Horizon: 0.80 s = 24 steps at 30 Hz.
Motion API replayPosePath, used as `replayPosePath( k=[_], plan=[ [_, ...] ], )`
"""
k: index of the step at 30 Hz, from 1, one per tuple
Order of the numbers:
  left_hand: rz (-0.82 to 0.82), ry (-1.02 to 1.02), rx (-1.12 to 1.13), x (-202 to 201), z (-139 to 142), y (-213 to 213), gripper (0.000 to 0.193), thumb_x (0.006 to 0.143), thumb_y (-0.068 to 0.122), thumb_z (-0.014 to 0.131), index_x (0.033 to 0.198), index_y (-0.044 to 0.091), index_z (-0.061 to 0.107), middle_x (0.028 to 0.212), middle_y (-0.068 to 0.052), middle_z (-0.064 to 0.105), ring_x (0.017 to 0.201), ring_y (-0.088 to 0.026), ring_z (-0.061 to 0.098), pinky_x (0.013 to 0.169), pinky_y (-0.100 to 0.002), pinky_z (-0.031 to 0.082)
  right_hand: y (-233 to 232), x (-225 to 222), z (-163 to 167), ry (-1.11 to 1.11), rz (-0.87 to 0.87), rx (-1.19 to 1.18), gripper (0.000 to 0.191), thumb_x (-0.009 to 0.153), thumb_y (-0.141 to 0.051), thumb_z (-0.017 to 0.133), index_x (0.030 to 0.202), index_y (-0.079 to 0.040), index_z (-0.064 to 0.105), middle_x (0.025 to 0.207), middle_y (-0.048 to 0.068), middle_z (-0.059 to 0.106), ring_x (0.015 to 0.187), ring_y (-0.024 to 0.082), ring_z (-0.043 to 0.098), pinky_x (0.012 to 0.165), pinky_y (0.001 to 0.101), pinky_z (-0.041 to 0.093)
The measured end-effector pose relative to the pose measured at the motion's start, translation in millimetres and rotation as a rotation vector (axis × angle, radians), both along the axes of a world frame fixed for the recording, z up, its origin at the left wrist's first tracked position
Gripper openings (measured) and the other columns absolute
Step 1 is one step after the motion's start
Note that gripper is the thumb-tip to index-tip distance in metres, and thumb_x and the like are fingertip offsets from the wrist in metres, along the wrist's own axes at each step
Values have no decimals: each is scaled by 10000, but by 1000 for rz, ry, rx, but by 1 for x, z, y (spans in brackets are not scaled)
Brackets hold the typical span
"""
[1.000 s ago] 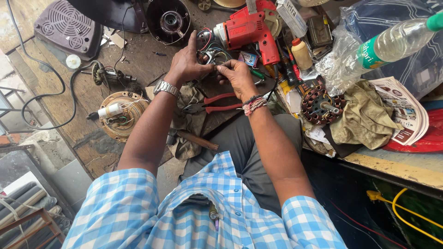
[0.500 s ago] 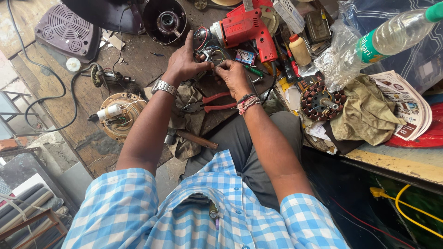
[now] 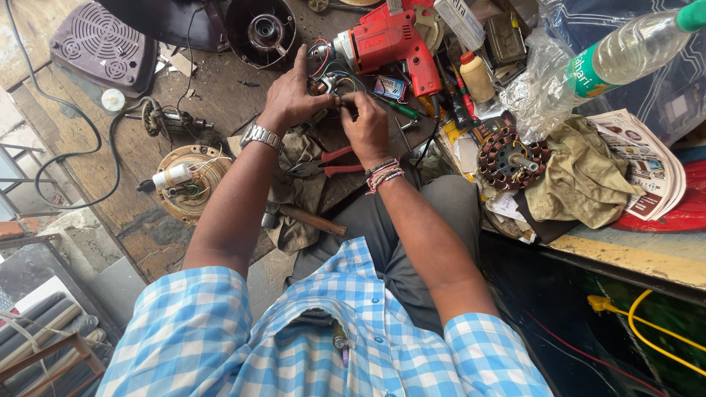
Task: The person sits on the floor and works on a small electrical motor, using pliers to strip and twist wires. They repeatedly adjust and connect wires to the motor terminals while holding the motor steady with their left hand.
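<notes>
1. Lying at the far left of the wooden bench [image 3: 220, 95], a grey vented cover [image 3: 92, 44] sat well away from the hands, as if put aside to free the working space.
2. Just below it, a round motor plate [image 3: 184, 184] with a white capacitor and loose leads rested face up near the left forearm, its wiring exposed.
3. A dark round housing [image 3: 263, 29] stood at the top edge, open side up.
4. The left hand [image 3: 290, 95], a metal watch at its wrist, was curled over a small wired part [image 3: 329, 82], index finger stretched up, the other fingers closed on the piece to steady it.
5. That wired part sat between both hands, just left of the red drill [image 3: 390, 40], with coloured wires looping out of it.
6. The right hand [image 3: 365, 129], thread bands at its wrist, met the left, fingertips pinched together on the same part; the exact contact was hidden behind the knuckles.
7. Red-handled pliers [image 3: 327, 163] lay on a rag just beneath the wrists, within easy reach, and a wooden-handled tool [image 3: 309, 219] lay lower.
8. Further right, a wound stator [image 3: 511, 158] rested beside a crumpled cloth [image 3: 585, 176].
9. A clear plastic bottle [image 3: 632, 44] lay tilted at the far right, above folded papers [image 3: 647, 162].
</notes>
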<state>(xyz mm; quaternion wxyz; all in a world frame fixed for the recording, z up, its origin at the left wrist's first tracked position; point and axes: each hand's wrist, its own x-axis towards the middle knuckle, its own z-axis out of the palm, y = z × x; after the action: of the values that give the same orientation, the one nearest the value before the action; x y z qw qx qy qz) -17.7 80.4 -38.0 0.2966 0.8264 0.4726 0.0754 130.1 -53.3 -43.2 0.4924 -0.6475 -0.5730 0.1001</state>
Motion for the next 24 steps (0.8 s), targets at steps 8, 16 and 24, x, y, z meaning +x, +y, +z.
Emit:
replayPosePath(
  k=[8,16,24],
  plan=[
    [2,-6,0,1,3,-2,1317,679,665,794,1622,1,160,1249,-254,674,1140,-399,675,905,-449,545,-2,-10,-11,2,-81,-32,188,860,-79,797,963,-46,644,914,115,725,844,314,720,733,408,563],
    [2,-13,-2,1,3,-1,1318,665,659,800,1613,-6,170,1245,-266,666,1125,-400,679,887,-444,548,3,4,-15,1265,119,-420,206,919,-106,691,1099,-5,705,931,60,765,773,117,718,642,269,572],
    [9,0,-17,2,0,-1,1318,664,641,809,1623,0,171,1259,-263,666,1144,-397,675,913,-440,544,9,9,-18,1290,193,-459,158,960,-116,652,1088,-30,688,865,24,723,714,94,663,596,241,515]
  ],
)
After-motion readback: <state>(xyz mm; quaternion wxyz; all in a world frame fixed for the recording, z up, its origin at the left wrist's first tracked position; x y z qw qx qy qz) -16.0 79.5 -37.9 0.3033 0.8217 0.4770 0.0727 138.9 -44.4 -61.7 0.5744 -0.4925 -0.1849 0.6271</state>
